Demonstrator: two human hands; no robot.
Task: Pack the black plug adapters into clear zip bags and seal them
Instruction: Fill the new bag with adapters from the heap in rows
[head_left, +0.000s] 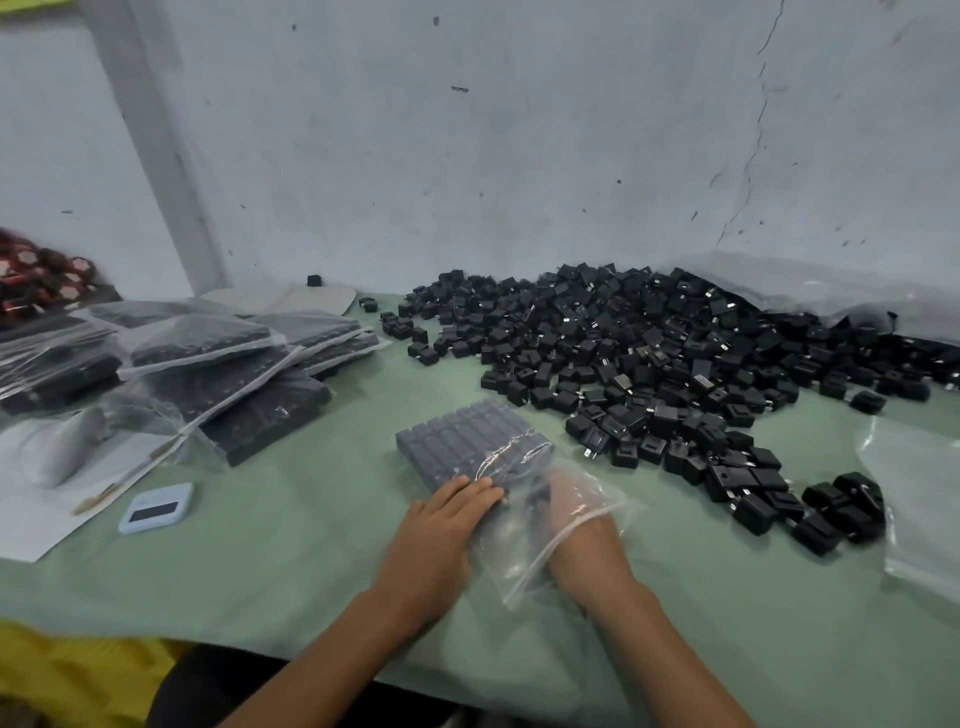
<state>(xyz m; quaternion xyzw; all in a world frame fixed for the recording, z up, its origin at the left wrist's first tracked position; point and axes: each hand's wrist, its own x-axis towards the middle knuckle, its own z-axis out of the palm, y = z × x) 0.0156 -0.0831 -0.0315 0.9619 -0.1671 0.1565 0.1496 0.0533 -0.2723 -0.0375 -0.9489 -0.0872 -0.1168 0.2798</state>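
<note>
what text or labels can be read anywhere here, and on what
None can be read.
Small blue device: dark screen, nothing legible.
Red packets at far left: pale patches, too blurred to read.
Black plug adapters and clear zip bag: no markings legible.

Loose adapter heap (670, 358) sprawling across right half of green table (291, 551), blocking reach there. Filled bag stack (208, 364) crowding left. Bare strip lying open between them, running toward wall (467, 156).

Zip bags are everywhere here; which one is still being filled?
The bag at centre front: the right hand is inside its open mouth, the left hand pressing its adapters.
</note>
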